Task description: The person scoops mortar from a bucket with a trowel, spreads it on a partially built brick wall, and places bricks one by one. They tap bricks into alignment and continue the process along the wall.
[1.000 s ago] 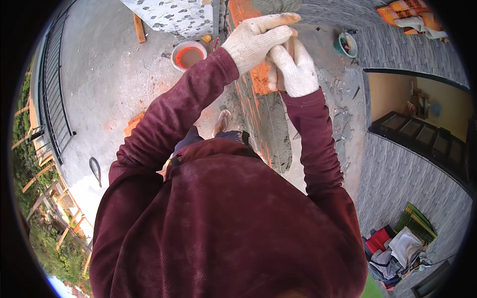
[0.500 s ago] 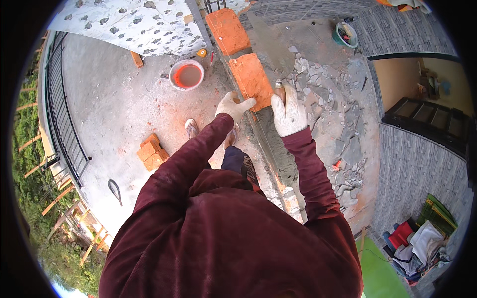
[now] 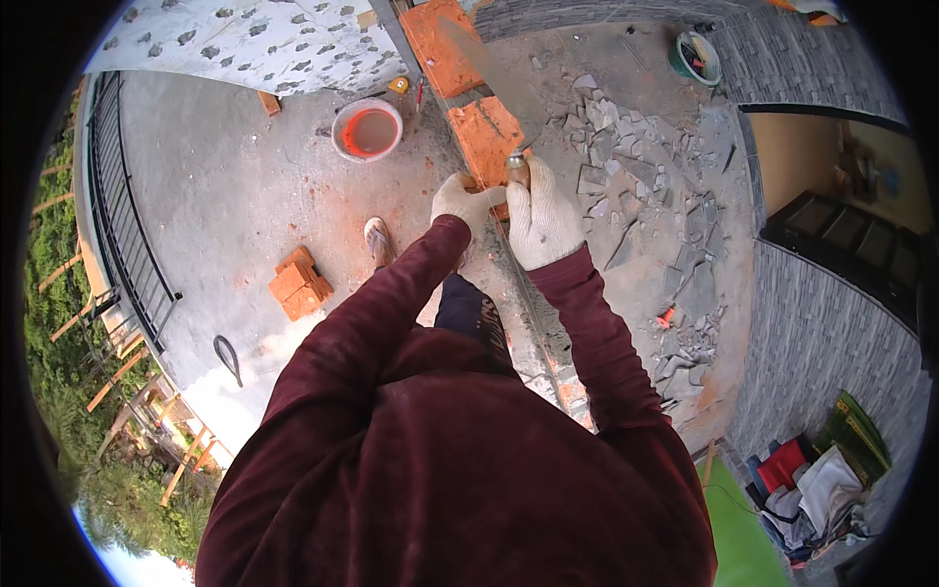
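Two orange bricks lie end to end along a low wall line: a near brick (image 3: 477, 137) and a far brick (image 3: 423, 47). My left hand (image 3: 462, 207), in a white knit glove, grips the close end of the near brick, thumb on one side. In my gloved right hand (image 3: 544, 217) is the handle of a trowel (image 3: 504, 78). Its long grey blade points away over the bricks and covers part of the far one. The right hand is beside the near brick's right edge. A thin string runs along the bricks' left side.
A bucket (image 3: 368, 130) with reddish, murky liquid stands left of the bricks. Several loose bricks (image 3: 299, 284) are stacked nearer on the concrete. Broken tile pieces (image 3: 626, 147) litter the right side. A green tub (image 3: 694, 59) sits at the far right, and a black railing (image 3: 125, 196) edges the left.
My right hand has moved left toward the near brick, and the trowel blade has swung left over the bricks. My left hand stays at the brick's end.
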### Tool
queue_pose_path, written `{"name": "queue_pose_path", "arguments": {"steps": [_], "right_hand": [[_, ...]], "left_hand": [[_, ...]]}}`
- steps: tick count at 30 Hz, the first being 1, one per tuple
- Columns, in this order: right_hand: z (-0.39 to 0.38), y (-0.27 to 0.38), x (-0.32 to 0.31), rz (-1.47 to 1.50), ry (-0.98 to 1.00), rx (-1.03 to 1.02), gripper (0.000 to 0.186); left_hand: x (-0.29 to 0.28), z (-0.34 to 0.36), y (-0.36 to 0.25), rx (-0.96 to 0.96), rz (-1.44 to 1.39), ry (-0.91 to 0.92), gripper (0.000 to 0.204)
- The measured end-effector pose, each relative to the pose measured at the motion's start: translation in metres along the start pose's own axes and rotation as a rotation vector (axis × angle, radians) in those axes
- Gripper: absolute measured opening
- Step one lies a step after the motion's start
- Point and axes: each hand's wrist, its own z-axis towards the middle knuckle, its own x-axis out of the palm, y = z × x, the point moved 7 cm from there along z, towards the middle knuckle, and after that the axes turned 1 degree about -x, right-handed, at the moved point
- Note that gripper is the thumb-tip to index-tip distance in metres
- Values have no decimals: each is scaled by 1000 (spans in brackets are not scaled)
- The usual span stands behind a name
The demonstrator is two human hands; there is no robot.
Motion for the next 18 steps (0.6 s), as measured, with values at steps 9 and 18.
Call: {"name": "queue_pose_path", "arguments": {"steps": [9,18], "right_hand": [[-4,-21,25,-77,202,98,35],[12,-3,-18,-50,99,-151,40]], "left_hand": [[-5,-5,-8,28,19,-1,65],[-3,23,13,82,-43,67,76]]}}
